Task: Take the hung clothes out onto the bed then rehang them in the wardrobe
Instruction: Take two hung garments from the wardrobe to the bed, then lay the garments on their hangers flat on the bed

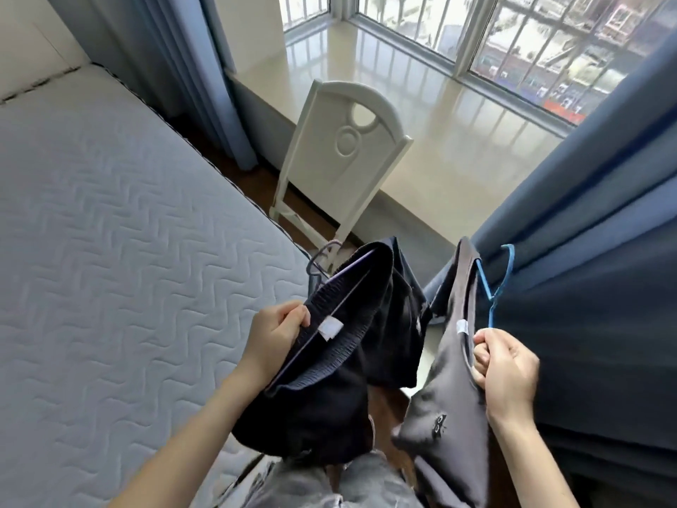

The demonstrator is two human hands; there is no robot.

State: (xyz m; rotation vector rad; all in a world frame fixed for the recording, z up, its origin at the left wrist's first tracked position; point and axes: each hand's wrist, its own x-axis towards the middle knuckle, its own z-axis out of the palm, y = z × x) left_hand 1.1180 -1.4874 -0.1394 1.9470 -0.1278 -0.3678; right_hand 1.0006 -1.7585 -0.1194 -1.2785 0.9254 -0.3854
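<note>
My left hand (274, 337) grips the ribbed waistband of black shorts (329, 368) that hang on a grey-purple hanger (322, 256), its hook showing beyond the cloth. My right hand (502, 372) pinches the collar of a dark grey T-shirt (447, 397) together with the wire of a blue hanger (494, 284). Both garments hang in the air beside the bed (110, 232), whose quilted grey mattress fills the left side. The wardrobe is out of view.
A white chair (340, 155) stands ahead between the bed and a glossy bay-window ledge (421, 104). Blue curtains hang at the far left (205, 67) and close on my right (586, 269). A strip of wooden floor runs along the bed.
</note>
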